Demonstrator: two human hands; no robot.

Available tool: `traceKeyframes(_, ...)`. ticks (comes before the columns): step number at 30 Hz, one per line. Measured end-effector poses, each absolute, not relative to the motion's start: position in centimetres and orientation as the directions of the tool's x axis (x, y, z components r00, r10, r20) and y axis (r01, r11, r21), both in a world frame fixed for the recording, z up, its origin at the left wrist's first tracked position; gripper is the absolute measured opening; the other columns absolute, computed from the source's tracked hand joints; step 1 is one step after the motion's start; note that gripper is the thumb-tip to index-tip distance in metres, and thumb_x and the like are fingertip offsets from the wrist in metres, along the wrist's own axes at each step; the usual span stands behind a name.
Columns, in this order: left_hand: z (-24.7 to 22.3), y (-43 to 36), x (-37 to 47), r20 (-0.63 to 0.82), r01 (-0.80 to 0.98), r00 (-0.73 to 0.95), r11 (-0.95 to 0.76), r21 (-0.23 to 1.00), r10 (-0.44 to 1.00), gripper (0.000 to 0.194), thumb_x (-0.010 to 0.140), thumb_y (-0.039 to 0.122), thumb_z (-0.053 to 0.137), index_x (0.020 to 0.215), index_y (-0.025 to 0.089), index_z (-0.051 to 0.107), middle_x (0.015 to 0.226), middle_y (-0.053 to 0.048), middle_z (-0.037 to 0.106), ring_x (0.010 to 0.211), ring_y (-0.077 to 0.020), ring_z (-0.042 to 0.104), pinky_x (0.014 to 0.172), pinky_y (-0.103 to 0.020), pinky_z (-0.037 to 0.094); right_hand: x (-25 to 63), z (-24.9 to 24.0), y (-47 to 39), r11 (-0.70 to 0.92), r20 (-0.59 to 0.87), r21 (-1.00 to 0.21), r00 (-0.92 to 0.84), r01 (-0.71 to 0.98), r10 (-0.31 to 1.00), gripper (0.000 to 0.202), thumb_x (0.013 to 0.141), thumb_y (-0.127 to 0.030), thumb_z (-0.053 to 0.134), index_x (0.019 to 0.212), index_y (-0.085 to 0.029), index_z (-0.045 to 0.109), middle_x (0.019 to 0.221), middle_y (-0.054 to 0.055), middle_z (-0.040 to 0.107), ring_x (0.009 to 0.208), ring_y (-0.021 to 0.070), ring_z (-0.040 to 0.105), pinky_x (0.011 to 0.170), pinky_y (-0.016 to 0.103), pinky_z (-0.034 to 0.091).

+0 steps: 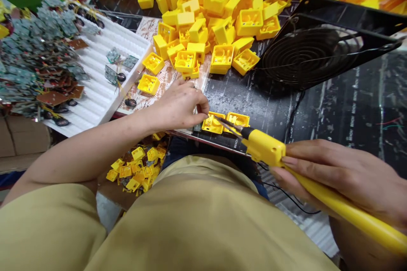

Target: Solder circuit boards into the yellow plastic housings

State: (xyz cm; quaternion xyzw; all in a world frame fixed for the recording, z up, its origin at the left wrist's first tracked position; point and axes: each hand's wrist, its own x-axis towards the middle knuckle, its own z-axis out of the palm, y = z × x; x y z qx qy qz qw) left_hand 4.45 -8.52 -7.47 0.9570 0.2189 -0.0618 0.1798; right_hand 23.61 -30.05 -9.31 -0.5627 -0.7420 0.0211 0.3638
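My right hand (343, 173) is wrapped round a yellow soldering iron (267, 146), which points left across the table's front edge. The iron's dark metal tip reaches over two small open yellow plastic cases (239, 122), lying side by side with their insides up. My left hand (181, 103) is at the left end of these cases, thumb and forefinger pinched together beside the left case (213, 123). Whatever the pinch holds is too small or hidden to make out. Whether the tip touches the left case, I cannot tell.
Many yellow cases (221, 57) are heaped behind my hands. At the left, a white ridged foam tray (98, 93) carries piled circuit boards (34, 51) with wires. A black fan (302, 55) stands at the right. More cases (138, 169) lie below the table edge.
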Motion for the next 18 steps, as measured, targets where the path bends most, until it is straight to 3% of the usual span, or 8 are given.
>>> traceKeyframes(3,-7.8,-8.2,4.5,-0.162,0.461,0.887,-0.824,0.329,0.432,0.009,0.077,0.020,0.065,0.073,0.020,0.073,0.074,-0.001,0.072,0.088,-0.0231,0.063,0.096,-0.044,0.040,23.6,-9.9,-30.0,0.310,0.523,-0.468,-0.024,0.828,0.852,0.025,0.099,-0.037,0.056,0.081,-0.021,0.063,0.074,0.003,0.065,0.066,0.0108,0.063,0.058,0.020,0.054)
traceKeyframes(8,-8.8,-8.2,4.7,-0.120,0.408,0.913,-0.863,0.297,0.390,0.012,0.078,0.024,0.063,0.074,0.021,0.074,0.071,-0.001,0.071,0.086,-0.0221,0.062,0.095,-0.045,0.040,23.2,-10.3,-29.7,0.305,0.446,-0.470,-0.076,0.828,0.892,0.024,0.097,-0.034,0.058,0.079,-0.020,0.064,0.075,0.003,0.065,0.066,0.0125,0.064,0.060,0.023,0.057)
traceKeyframes(13,-8.6,-8.1,4.9,-0.157,0.408,0.912,-0.874,0.265,0.378,0.014,0.079,0.025,0.062,0.075,0.021,0.074,0.076,-0.002,0.073,0.088,-0.0230,0.062,0.097,-0.047,0.037,22.9,-9.8,-29.6,0.305,0.454,-0.453,-0.078,0.838,0.888,0.019,0.096,-0.030,0.060,0.082,-0.019,0.064,0.077,0.004,0.066,0.069,0.0124,0.066,0.063,0.023,0.058)
traceKeyframes(18,-8.0,-8.1,4.5,-0.200,0.390,0.919,-0.864,0.320,0.341,0.014,0.079,0.025,0.062,0.074,0.021,0.074,0.074,0.000,0.073,0.082,-0.0193,0.061,0.097,-0.043,0.037,23.1,-9.1,-29.8,0.326,0.459,-0.440,-0.103,0.837,0.883,0.014,0.095,-0.028,0.062,0.084,-0.019,0.063,0.079,0.003,0.067,0.071,0.0120,0.066,0.065,0.023,0.057)
